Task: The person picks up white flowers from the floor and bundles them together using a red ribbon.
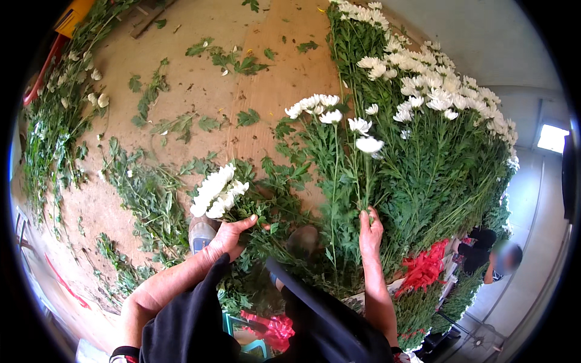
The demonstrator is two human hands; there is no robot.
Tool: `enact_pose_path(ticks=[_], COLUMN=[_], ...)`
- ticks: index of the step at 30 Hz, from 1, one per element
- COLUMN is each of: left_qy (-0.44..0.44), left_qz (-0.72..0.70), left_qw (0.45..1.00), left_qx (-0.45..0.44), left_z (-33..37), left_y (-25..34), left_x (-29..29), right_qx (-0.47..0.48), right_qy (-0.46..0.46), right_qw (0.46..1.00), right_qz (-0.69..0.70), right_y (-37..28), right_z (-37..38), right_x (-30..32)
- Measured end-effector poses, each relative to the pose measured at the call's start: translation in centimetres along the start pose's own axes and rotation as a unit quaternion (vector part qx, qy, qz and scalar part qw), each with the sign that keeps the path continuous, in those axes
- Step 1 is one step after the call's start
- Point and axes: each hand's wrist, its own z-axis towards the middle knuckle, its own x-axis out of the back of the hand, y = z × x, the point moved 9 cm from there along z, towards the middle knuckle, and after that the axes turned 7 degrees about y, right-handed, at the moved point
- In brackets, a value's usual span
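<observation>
Head view: left hand (pixel 233 237), fingers closed round the leafy stems of a compact bunch of white, many-petalled flowers (pixel 219 192), held low before the body; right hand (pixel 371 233), thumb and fingers clamped on upright green flower stems with white heads (pixel 367 181), just beside a large heap of white-headed, green-leaved cut flowers (pixel 436 115). Also present: loose green leafy cuttings (pixel 148 193) scattered over a flat brown floor (pixel 290 36); shiny red ribbon strips (pixel 423 266), bunched, near the heap's lower edge.
</observation>
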Motion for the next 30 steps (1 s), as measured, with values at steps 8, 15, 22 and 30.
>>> enact_pose_path(ticks=[8,15,22,30], left_qy=[0.026,0.024,0.02,0.023], left_qz=[0.004,0.01,0.006,-0.005], left_qw=[0.999,1.0,1.0,0.999], left_qx=[0.024,0.01,0.024,0.034], left_z=[0.1,1.5,1.7,1.4], left_y=[0.2,0.0,-0.2,-0.3], left_x=[0.6,0.9,0.9,1.3], right_qx=[-0.073,-0.068,-0.039,-0.019], right_qy=[-0.018,0.047,-0.23,-0.137], right_qw=[0.997,0.99,0.972,0.989], right_qz=[0.028,0.112,-0.015,0.05], right_y=[1.7,3.0,-1.4,-1.1], right_z=[-0.2,-1.1,-3.1,-2.3], right_x=[-1.7,0.3,-6.2,-7.1])
